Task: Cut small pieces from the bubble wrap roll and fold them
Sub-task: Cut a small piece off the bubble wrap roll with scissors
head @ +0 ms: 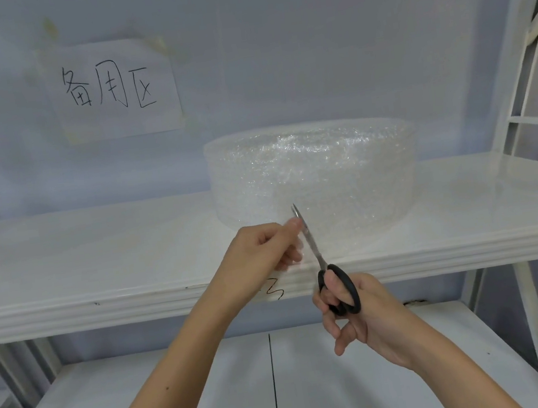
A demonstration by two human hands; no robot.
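Shelf unit (94, 249): white, two boards in view. The upper board was seen to carry the roll; the lower board (149, 393) lay bare beneath the arms.

Bubble wrap roll (312, 177): a broad clear drum, stood on end on the upper board, right of centre and near the front edge. A loose sheet appeared to be drawn from it toward the front edge, though its outline was nearly lost against the white board.

Paper sign (113, 89): taped to the back wall, handwritten characters.

Left hand (261, 256): closed in a pinch, judged to be holding the free edge of the film just beside the blades; the film itself could hardly be made out in the fingers.

Right hand (352, 316): gripped through the black loops of the scissors (312, 249).

Scissors: blades nearly closed, pointed up toward the roll's base.

Risks noted: the pinching fingertips were held touching or just beside the blades and could be nicked. Slack film could be bunched between the blades and torn raggedly.

Undetermined: whether a cut had been started, and how far.
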